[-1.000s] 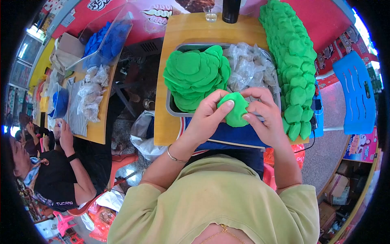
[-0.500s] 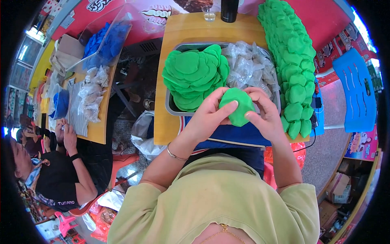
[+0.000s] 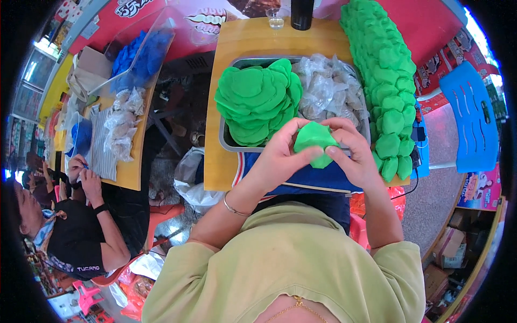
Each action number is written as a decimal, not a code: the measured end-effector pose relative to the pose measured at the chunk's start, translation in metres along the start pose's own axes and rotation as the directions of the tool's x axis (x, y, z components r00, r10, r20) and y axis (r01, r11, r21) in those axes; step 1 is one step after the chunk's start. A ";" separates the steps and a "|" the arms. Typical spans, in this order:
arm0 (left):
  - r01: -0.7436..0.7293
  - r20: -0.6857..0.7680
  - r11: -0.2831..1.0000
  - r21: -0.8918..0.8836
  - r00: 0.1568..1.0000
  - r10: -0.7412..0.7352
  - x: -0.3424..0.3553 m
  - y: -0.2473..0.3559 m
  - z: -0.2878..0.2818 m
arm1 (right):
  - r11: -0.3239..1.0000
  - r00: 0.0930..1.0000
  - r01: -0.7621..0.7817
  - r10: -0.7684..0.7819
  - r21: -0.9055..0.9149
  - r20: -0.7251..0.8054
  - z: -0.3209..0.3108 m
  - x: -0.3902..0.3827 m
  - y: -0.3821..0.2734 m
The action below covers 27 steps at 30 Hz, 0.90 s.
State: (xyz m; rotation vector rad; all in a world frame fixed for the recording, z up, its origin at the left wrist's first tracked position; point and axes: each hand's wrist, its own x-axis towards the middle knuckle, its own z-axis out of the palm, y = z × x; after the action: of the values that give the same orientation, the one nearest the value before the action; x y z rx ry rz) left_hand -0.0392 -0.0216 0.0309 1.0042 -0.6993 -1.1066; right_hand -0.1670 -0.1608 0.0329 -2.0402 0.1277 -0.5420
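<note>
Between my two hands is a green pliable piece, its edge folded and angular. My left hand grips it from the left, thumb pressed across its near side. From the right, my right hand pinches it with thumb and fingers. Just beyond them stands a metal tray. A stack of flat green discs fills its left part, and small clear packets with greyish contents lie in its right part. What is inside the held piece, if anything, is hidden.
Rows of rounded green pieces line the table's right side. A dark bottle and a clear cup stand at the far edge. At left, a co-worker's hands work beside blue pieces. A blue chair stands right.
The green piece has gone from flatter to more folded and bunched in my hands. My left thumb has shifted across its lower edge. The co-worker's hands have moved slightly.
</note>
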 end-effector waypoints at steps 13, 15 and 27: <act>-0.027 -0.123 0.960 -0.278 0.992 -0.007 -0.011 -0.018 0.013 | 0.988 0.991 0.070 -0.053 0.140 -0.121 0.024 -0.012 0.006; -0.016 -0.061 0.973 -0.229 0.998 0.003 -0.012 -0.019 0.008 | 0.974 0.986 0.115 -0.089 0.193 -0.139 0.031 -0.011 -0.003; -0.016 -0.150 0.938 -0.347 0.988 -0.039 -0.026 -0.018 0.006 | 0.983 0.990 0.036 -0.059 -0.181 -0.126 0.009 -0.006 -0.030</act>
State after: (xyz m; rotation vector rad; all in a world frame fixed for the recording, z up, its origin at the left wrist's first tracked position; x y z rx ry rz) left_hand -0.0594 -0.0011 0.0177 0.7800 -0.3551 -1.1031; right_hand -0.1725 -0.1360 0.0526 -2.1857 0.2133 -0.7174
